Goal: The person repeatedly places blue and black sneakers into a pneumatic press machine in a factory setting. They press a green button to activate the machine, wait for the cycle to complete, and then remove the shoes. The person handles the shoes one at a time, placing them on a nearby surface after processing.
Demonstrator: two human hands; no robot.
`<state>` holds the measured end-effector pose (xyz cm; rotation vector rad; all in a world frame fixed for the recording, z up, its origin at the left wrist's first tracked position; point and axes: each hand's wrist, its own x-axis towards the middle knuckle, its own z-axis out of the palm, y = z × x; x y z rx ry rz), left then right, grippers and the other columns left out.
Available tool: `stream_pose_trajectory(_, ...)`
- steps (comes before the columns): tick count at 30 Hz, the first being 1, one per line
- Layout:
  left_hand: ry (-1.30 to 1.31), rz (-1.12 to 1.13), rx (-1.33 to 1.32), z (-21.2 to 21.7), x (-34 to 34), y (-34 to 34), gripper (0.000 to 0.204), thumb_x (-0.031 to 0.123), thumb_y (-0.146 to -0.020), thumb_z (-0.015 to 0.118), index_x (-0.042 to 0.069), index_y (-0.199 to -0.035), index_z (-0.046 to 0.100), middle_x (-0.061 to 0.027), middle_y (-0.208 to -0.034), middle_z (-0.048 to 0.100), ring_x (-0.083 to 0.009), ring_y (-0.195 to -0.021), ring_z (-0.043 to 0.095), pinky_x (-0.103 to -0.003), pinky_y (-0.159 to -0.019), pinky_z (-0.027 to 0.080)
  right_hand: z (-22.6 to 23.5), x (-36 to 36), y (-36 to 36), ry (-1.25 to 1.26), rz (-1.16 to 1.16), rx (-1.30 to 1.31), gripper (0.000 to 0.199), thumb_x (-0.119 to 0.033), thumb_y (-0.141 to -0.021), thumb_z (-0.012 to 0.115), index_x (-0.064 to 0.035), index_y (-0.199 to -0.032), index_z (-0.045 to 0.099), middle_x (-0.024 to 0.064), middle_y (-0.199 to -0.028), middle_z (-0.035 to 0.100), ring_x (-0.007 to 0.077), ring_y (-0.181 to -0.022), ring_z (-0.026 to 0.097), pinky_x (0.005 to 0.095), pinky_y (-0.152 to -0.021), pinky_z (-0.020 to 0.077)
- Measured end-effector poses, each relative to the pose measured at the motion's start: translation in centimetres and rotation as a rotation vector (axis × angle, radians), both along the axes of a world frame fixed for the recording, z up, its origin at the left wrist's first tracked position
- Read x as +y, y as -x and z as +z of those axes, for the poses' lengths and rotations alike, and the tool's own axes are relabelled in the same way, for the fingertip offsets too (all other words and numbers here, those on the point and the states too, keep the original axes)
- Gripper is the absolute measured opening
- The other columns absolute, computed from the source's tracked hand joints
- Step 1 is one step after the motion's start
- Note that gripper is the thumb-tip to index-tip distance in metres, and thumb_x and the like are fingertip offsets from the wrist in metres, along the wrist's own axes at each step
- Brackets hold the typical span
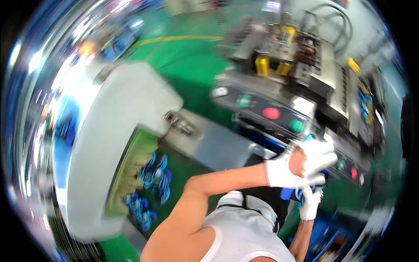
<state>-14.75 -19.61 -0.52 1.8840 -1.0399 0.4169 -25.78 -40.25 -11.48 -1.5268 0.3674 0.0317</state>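
Note:
My left hand, in a white knitted glove, reaches across in front of the machine's button panel, its fingers stretched out and thumb apart. No held thing shows in it; a bit of blue shows behind its fingers. Just below it, my right hand, also gloved, is closed on a blue bundle that looks like looped cable. Part of that bundle is hidden behind my left hand and the fingers. Similar blue looped bundles lie in the green-lined opening of a pale worktop at the left.
A metal machine with yellow parts stands ahead to the right. Its front panel holds a red button and a green button. A grey metal ledge joins the pale worktop. Blue bins stand at lower right.

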Motion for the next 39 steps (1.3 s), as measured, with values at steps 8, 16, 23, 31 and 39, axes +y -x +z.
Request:
stream_pose_trajectory(8,-0.228,0.166,-0.081,3.5,-11.3,-13.6,0.063,0.011,-0.085,0.082,-0.001,-0.142,0.059,-0.0215,-0.14,0.062,-0.0354,-0.128,0.063,-0.044,-0.109,0.05,-4.2,-7.8,8.1,-0.375,-0.311,0.035,0.073,-0.031,-0.09,0.077,-0.0008,-0.151,0.05,0.0043,-0.131,0.064,0.013,-0.108,0.061,0.033,-0.096,0.0527)
stream_pose_trajectory(16,-0.289,0.258,0.35,-2.4,-27.4,-37.5,0.071,0.033,-0.09,0.076,0.002,-0.15,0.054,-0.0221,-0.146,0.062,-0.031,-0.132,0.062,-0.039,-0.111,0.048,-6.6,-8.0,6.0,-0.517,-0.705,0.039,0.099,-0.049,-0.086,0.082,-0.0081,-0.162,0.035,0.0014,-0.14,0.059,0.015,-0.12,0.059,0.037,-0.103,0.0516)
stream_pose_trajectory(23,-0.219,0.34,0.372,-9.5,-34.7,-47.6,0.042,0.014,-0.097,0.066,0.009,-0.139,0.067,-0.0149,-0.118,0.075,-0.0222,-0.108,0.071,-0.035,-0.098,0.054,-12.7,-10.6,7.3,-0.504,-0.763,0.093,0.09,-0.031,-0.084,0.087,-0.003,-0.158,0.043,0.0073,-0.143,0.061,0.0192,-0.114,0.062,0.0402,-0.103,0.0495)
stream_pose_trajectory(31,0.068,0.316,0.12,-8.3,-32.4,-49.5,0.022,0.011,-0.104,0.061,0.006,-0.122,0.072,-0.0106,-0.115,0.074,-0.0192,-0.096,0.07,-0.03,-0.085,0.056,-11.8,-10.6,7.1,-0.303,-0.712,0.305,0.044,-0.044,-0.086,0.083,-0.0035,-0.084,0.066,0.0017,-0.079,0.057,0.0176,-0.074,0.05,0.0395,-0.07,0.0414)
stream_pose_trajectory(39,0.321,0.141,-0.018,2.5,-22.2,-29.1,0.028,0.003,-0.108,0.054,0.001,-0.134,0.064,-0.0123,-0.13,0.069,-0.0202,-0.12,0.065,-0.034,-0.11,0.047,-5.2,-11.8,-2.0,-0.322,-0.916,-0.184,0.063,-0.007,-0.096,0.067,-0.0056,-0.155,0.046,-0.0052,-0.092,0.057,0.0045,-0.082,0.053,0.0262,-0.076,0.0474)
